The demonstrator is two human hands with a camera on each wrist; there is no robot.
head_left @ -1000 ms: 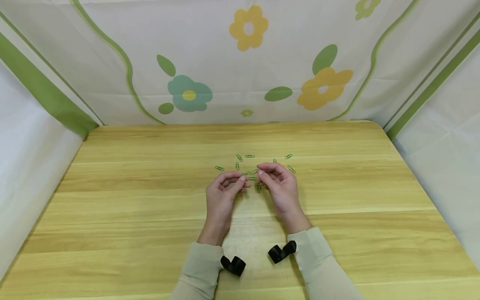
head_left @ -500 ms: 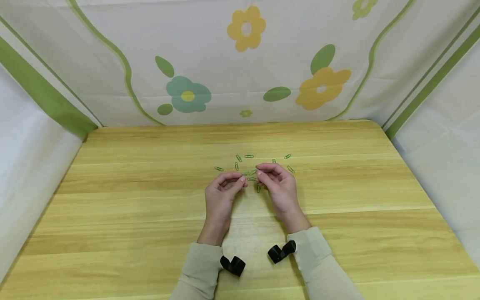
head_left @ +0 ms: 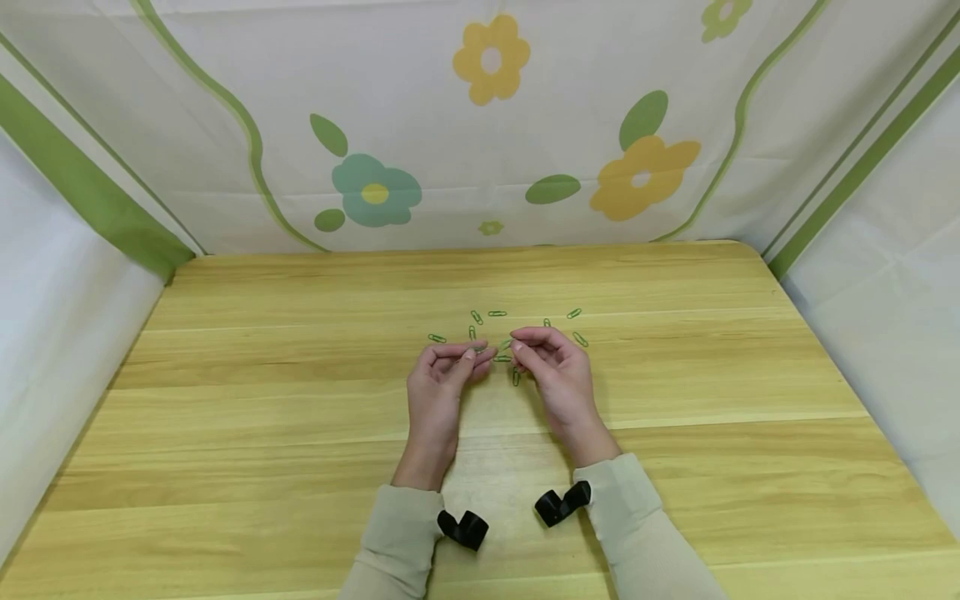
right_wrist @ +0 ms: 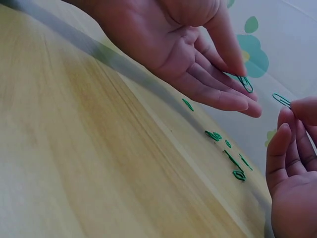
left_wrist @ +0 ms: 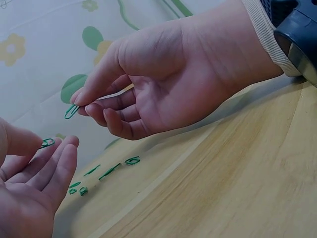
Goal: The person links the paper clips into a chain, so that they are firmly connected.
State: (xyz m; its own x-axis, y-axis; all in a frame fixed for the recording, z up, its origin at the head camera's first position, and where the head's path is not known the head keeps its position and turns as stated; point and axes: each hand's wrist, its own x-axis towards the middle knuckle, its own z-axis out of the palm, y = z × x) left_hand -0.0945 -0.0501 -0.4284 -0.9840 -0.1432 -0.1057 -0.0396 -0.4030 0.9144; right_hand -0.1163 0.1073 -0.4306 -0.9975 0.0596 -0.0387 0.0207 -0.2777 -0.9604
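Observation:
My left hand (head_left: 437, 396) pinches a green paper clip (left_wrist: 47, 143) between thumb and fingers, its other fingers stretched out. Facing it, my right hand (head_left: 558, 379) holds a second green paper clip (right_wrist: 281, 99) by one end, between thumb and index finger, with the rest of the clip sticking out toward the left hand. Both clips are in the air over the table, with a small gap between them. Several more green paper clips lie loose beneath and beyond the hands, among them one clip (head_left: 497, 314) at the back and one (head_left: 516, 378) near the right fingers.
Other loose clips lie to the left (head_left: 437, 338) and to the right (head_left: 581, 339) of the hands. The wooden table (head_left: 262, 417) ends at a white flowered cloth (head_left: 450, 150) behind. Black wrist cameras sit on both sleeves.
The left hand has drawn slightly left, and its fingers have straightened, widening the gap between the two held clips. My right hand has stayed nearly in place.

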